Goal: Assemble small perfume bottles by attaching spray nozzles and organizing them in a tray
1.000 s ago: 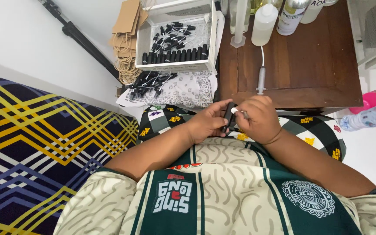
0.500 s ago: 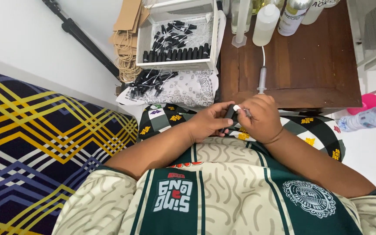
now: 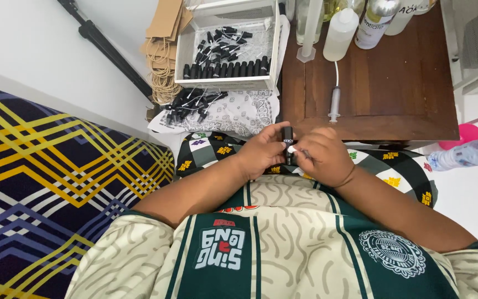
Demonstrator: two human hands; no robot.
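Small black bottle [image 3: 287, 142]: upright over the lap, just in front of the brown wooden table [image 3: 394, 88]. Left hand [image 3: 262, 152] closed around it; right hand [image 3: 323, 156] pinching its side, fingers curled. White tray [image 3: 276, 50] of black caps: beyond, well apart.

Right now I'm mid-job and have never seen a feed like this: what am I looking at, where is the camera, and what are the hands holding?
There is no machine here, only a person's two bare hands, filmed by one camera worn on the head and looking down over their patterned shirt. The left hand and right hand meet around a small black bottle, held upright between them. Ahead stands a dark wooden table with a syringe lying on it and a white squeeze bottle at its far edge. To the left, a white tray holds many more small black bottles, with others loose on a patterned cloth in front of it.
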